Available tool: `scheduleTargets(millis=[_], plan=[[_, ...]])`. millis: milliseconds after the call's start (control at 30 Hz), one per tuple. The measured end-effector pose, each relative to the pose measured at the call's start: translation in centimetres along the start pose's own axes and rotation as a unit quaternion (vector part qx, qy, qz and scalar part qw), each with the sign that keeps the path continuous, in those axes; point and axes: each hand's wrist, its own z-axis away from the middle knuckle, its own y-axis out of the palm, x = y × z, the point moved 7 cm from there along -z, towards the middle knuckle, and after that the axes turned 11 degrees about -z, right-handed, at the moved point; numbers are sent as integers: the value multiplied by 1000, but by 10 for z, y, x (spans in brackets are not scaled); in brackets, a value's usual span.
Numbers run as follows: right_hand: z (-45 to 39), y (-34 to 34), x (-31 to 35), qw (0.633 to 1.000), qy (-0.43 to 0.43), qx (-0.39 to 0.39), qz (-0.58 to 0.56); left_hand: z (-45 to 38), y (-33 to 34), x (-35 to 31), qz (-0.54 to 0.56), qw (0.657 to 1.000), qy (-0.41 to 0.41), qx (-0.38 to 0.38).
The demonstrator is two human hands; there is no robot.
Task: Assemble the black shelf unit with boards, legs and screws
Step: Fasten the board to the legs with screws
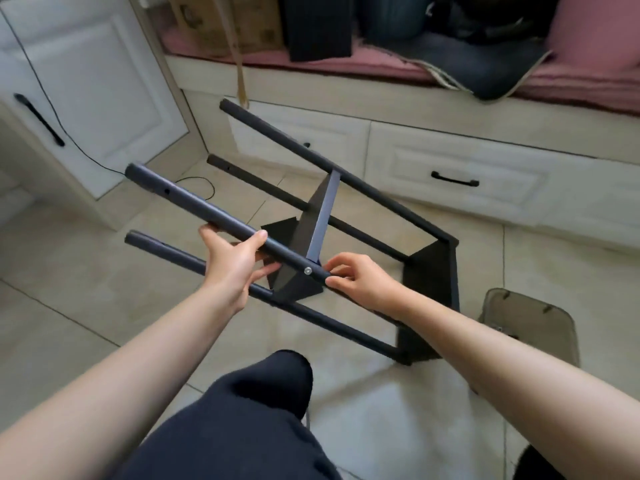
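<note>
The black shelf unit (pixel 429 271) lies tilted on its side on the tiled floor, its tube legs pointing up and left. My left hand (pixel 232 261) grips the nearest upper leg (pixel 194 206) from below, thumb over the top. My right hand (pixel 356 275) pinches the same leg just right of a silver screw (pixel 307 270), which sits in the leg where the middle board (pixel 311 233) meets it. A second board (pixel 433 289) joins the legs at the right end. Three other legs (pixel 311 154) run parallel.
A clear plastic container (pixel 533 323) sits on the floor at the right. White drawers with black handles (pixel 453 178) line the back under a pink-cushioned bench. A white cabinet door (pixel 86 91) and a black cable (pixel 194 181) are at the left. My knee (pixel 273 382) is in front.
</note>
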Motion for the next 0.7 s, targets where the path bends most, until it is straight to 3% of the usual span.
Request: scheduleTargets(millis=[267, 433, 500, 700], plan=[[60, -45, 36, 999, 22, -11, 34, 50, 63, -97, -159, 971, 128, 120], [100, -73, 36, 994, 56, 43, 88, 86, 100, -118, -244, 941, 173, 158], [113, -104, 35, 993, 64, 4, 97, 99, 107, -121, -296, 921, 198, 159], [133, -209, 21, 971, 90, -217, 33, 129, 107, -119, -358, 870, 283, 186]])
